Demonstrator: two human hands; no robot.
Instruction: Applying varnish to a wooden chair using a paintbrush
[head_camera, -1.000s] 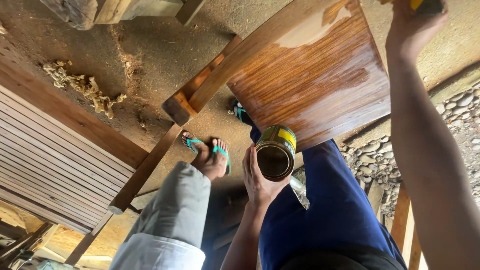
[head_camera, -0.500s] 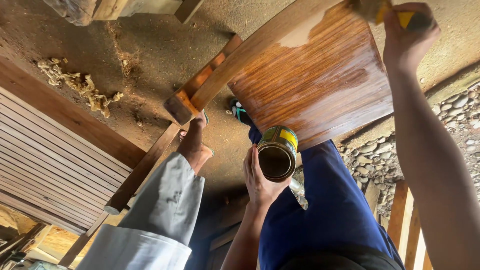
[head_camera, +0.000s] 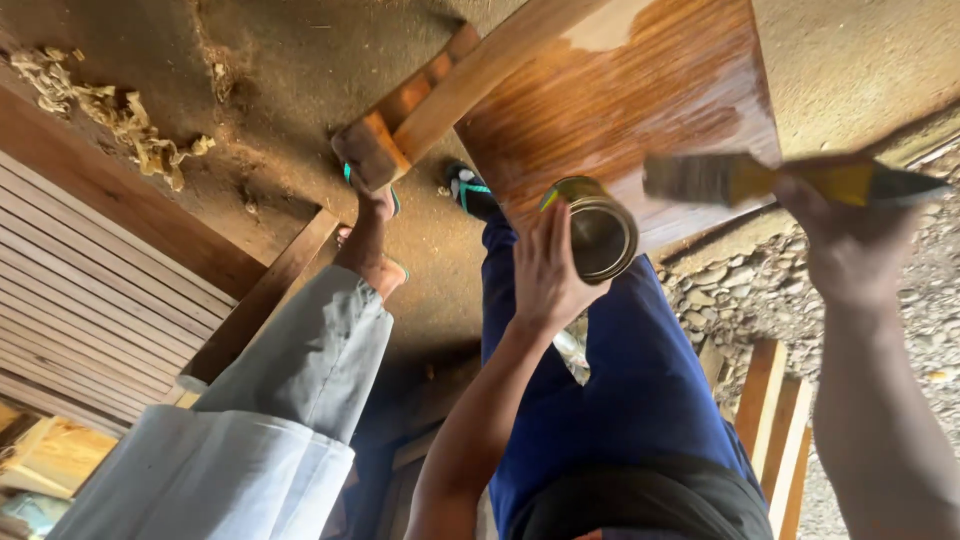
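Slatted brown timber panels (head_camera: 70, 300) run off the left edge, cut off there. A grey-trousered leg (head_camera: 290, 400) hides part of the sandy ground. The left hand (head_camera: 545, 270) is wrapped around a round metal tin (head_camera: 598, 228), its open mouth tilted toward the camera; the contents are too dark to make out. Just right, the glossy brown varnished wooden board (head_camera: 620, 110) lies behind a blurred flat brush with a yellow handle (head_camera: 740, 180), long axis horizontal, bristles pointing left. The right hand (head_camera: 850, 240) clasps its handle, whose end is smeared.
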